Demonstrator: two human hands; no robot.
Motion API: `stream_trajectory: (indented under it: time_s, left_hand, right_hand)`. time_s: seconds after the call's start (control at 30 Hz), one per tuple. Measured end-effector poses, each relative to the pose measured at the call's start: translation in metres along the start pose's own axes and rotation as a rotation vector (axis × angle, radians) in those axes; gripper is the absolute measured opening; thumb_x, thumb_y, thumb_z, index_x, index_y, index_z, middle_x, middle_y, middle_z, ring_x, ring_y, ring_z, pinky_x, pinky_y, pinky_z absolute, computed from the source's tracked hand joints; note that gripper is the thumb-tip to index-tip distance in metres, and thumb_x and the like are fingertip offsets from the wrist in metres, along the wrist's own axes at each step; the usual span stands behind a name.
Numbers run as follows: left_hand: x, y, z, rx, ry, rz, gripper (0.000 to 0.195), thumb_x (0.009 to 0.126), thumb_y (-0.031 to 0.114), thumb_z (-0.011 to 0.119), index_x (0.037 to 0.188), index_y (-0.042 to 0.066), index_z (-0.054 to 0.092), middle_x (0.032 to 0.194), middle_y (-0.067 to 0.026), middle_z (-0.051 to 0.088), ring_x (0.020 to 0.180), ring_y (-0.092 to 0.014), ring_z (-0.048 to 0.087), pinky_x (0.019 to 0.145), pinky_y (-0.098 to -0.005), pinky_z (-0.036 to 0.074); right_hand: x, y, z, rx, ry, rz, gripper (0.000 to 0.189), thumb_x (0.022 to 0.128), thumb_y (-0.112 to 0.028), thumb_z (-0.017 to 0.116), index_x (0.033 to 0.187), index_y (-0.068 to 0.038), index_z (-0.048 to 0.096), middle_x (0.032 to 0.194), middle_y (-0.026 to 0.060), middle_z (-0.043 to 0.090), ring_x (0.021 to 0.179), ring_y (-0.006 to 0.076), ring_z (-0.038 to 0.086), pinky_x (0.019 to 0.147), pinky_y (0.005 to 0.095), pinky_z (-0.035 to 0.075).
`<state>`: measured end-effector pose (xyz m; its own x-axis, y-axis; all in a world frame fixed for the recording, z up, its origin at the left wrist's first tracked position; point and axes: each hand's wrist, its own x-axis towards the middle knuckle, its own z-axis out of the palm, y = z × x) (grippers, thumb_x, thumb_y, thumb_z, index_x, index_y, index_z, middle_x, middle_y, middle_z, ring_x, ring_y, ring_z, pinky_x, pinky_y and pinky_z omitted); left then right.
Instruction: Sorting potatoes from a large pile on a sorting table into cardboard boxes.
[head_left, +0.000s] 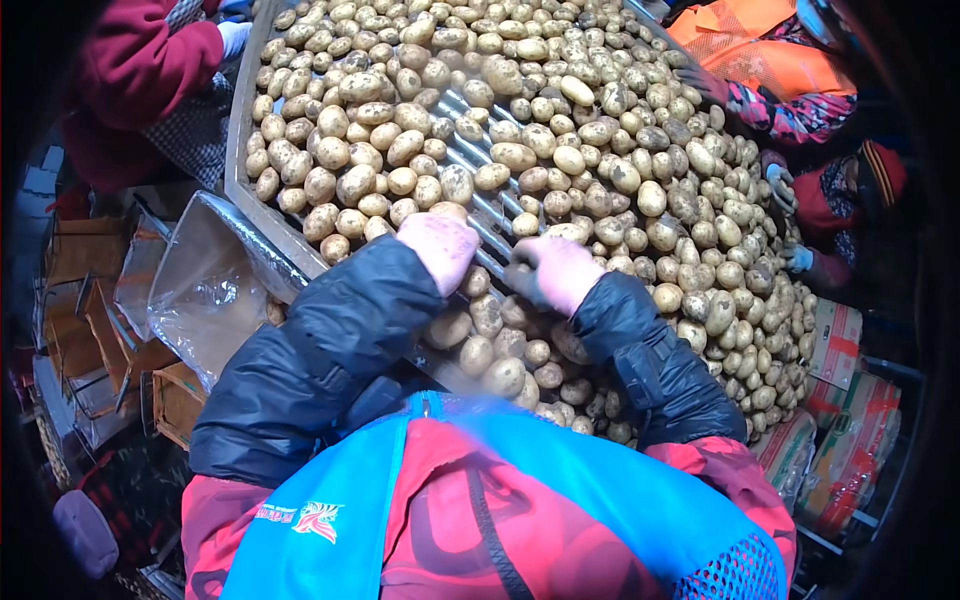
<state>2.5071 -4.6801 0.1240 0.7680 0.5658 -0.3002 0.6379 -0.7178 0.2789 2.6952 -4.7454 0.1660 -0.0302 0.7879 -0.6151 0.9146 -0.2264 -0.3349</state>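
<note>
Pale, soil-marked potatoes (360, 86) cover a sorting table with metal slats (491, 199), several of which show between my hands. My left hand (441, 247), in a pink glove, lies over a potato (448, 210) at the near left; its fingers are mostly hidden, so its grip cannot be made out. To the right, my right hand (553, 271), in a pink glove with dark, soiled fingers, is bent down over the slats beside more potatoes. Its fingertips are blurred. More potatoes (504, 375) lie close to my body, below both hands.
A raised metal rim (240, 150) bounds the table at left. Beside it stands a plastic-lined box (214, 289), with cardboard boxes (86, 315) farther left. Co-workers' sleeves (150, 67) and gloved hands (780, 187) are at both sides. Packed cartons (847, 450) stand at right.
</note>
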Motion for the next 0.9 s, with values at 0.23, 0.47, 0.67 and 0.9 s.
stream_trajectory:
  time_s: [0.23,0.47,0.67,0.9]
  left_hand:
    - [-0.031,-0.022,0.000,-1.326,0.069,-0.121,0.030,0.090,0.022,0.067,0.114,0.003,0.066,0.092,-0.0103,0.067,0.080,-0.022,0.066,0.076,-0.0372,0.055]
    - [-0.081,-0.034,0.028,-2.437,0.012,-0.299,0.052,0.098,0.035,0.055,0.138,0.002,0.053,0.119,-0.0153,0.065,0.099,-0.030,0.068,0.084,-0.0451,0.059]
    - [-0.074,-0.007,0.051,-2.944,0.060,0.167,0.062,0.101,0.047,0.049,0.145,0.003,0.046,0.141,-0.0189,0.053,0.137,-0.039,0.043,0.117,-0.0642,0.027]
    - [-0.065,-0.006,0.082,-3.155,0.268,0.112,0.060,0.097,0.039,0.059,0.144,0.005,0.044,0.148,-0.0180,0.047,0.138,-0.041,0.043,0.116,-0.0567,0.035]
  right_hand:
    - [0.055,0.000,-0.010,-0.549,0.206,0.045,0.043,0.088,-0.033,0.068,0.125,-0.013,0.061,0.118,0.0182,0.065,0.111,0.0346,0.065,0.091,0.0447,0.053]
    - [0.066,0.002,-0.012,-0.417,0.208,0.010,0.040,0.084,-0.026,0.068,0.120,-0.011,0.063,0.120,0.0204,0.065,0.113,0.0362,0.064,0.094,0.0463,0.052]
    - [0.042,-0.008,-0.020,0.008,0.309,-0.027,0.044,0.080,-0.038,0.079,0.106,-0.005,0.070,0.100,0.0164,0.072,0.093,0.0310,0.070,0.082,0.0405,0.054]
    - [0.002,-0.072,0.011,0.170,0.316,-0.538,0.062,0.080,-0.039,0.080,0.129,-0.005,0.061,0.124,0.0208,0.064,0.107,0.0308,0.067,0.088,0.0377,0.055]
